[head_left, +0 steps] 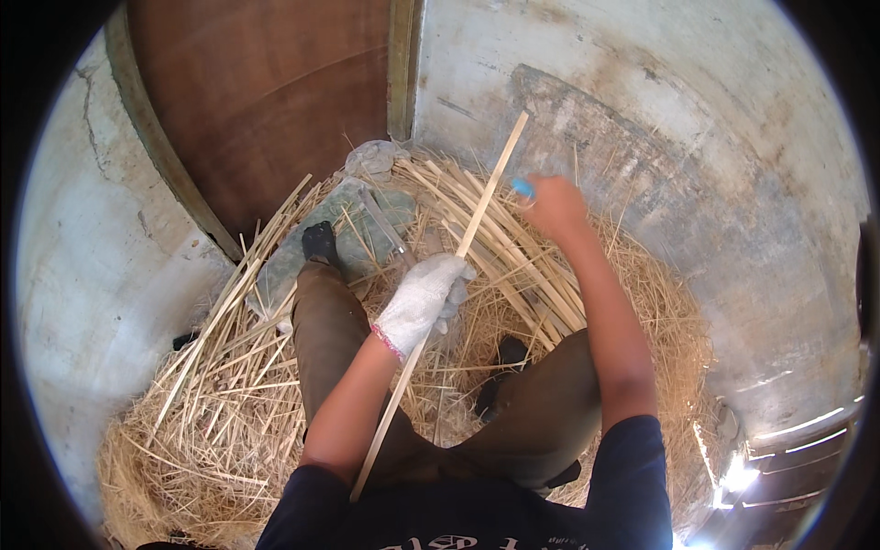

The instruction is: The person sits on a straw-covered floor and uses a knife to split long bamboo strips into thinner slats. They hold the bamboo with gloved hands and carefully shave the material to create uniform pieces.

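Head view: left hand (pixel 426 298), white-gloved — fingers closed around 1 long pale strip (pixel 496 179), slanting from the lap up past the glove. Right hand (pixel 556 211), bare, sits apart, right of the strip's upper part; fingers curled, small blue item (pixel 522 187) at them — cannot tell whether gripped. Metal blade (pixel 381 218) just beyond the glove; split sticks (pixel 541 291) and straw (pixel 229 440) around the legs.

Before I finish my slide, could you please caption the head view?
Gloved left hand gripping a long pale strip above loose shavings; bare right hand, with something blue, to its right.
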{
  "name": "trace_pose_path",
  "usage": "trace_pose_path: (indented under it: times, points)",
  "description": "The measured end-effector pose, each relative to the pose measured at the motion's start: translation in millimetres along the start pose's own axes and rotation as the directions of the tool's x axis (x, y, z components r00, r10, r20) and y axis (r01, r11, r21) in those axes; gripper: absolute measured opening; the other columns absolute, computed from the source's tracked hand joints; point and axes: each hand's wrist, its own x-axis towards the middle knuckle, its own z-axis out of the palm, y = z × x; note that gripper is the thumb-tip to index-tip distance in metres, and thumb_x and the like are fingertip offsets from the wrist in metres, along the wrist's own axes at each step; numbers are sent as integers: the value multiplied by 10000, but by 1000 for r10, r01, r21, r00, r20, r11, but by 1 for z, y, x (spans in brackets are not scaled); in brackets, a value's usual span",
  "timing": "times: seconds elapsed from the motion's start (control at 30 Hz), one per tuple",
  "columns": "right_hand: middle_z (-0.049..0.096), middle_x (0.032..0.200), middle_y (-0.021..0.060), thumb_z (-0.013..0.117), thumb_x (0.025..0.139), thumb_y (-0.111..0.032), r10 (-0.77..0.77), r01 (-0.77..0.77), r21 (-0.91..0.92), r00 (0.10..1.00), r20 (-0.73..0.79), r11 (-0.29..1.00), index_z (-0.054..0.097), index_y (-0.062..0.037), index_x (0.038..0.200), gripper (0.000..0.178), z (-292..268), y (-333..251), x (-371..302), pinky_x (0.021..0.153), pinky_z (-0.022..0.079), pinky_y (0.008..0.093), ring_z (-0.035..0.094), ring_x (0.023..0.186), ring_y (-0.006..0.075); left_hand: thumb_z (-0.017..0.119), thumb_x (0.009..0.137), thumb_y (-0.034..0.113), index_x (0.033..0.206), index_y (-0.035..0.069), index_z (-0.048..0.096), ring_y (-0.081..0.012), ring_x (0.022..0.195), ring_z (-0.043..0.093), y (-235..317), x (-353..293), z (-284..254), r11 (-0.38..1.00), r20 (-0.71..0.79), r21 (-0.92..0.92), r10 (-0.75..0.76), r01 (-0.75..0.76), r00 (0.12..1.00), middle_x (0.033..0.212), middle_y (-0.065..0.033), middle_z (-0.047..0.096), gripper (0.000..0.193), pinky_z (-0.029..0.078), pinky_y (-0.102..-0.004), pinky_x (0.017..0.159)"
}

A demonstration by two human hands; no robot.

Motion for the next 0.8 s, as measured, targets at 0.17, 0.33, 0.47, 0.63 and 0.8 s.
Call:
trace_pose_path:
  times: [0.17,0.33,0.47,0.63,0.8]
  points:
    - [691,666,145,685,842,-233,-88,88,4,987,135,996,751,-77,832,171,14,-44,1,579,555,447,688,602,317,545,1028,361,1082,110,651,-32,503,375,3,-7,0,998,-63,60,26,-22,998,672,71,452,277,333,-228,407]
    - [705,689,138,683,835,-194,-60,79,-77,971,230,994,767,-80,808,144,24,-42,3,556,554,430,704,612,293,520,1034,346,1103,42,628,-347,696,637,-10,-5,3,724,-192,676,352,-136,916,796,-167,655,330,512,-433,662]
    - [724,733,145,668,824,-130,170,-129,-162,947,272,978,769,-67,804,121,33,-27,12,573,569,418,728,663,299,488,1042,330,1125,36,626,-490,873,676,-12,-14,10,500,-145,860,426,-99,893,888,-328,667,336,538,-563,769]
    - [737,768,170,672,846,-145,275,-244,-156,935,223,957,772,-48,821,141,40,-3,16,622,589,435,746,711,330,552,1034,295,1173,28,650,-473,869,679,-15,-23,22,393,-141,917,478,-68,867,901,-298,673,317,544,-543,752]
    - [742,817,185,692,895,-211,424,-398,-148,870,251,905,769,-38,851,195,36,25,21,653,593,454,744,746,352,554,1033,273,1277,17,628,-451,848,695,-9,-32,33,339,-88,938,430,-70,898,876,-288,685,362,558,-529,723]
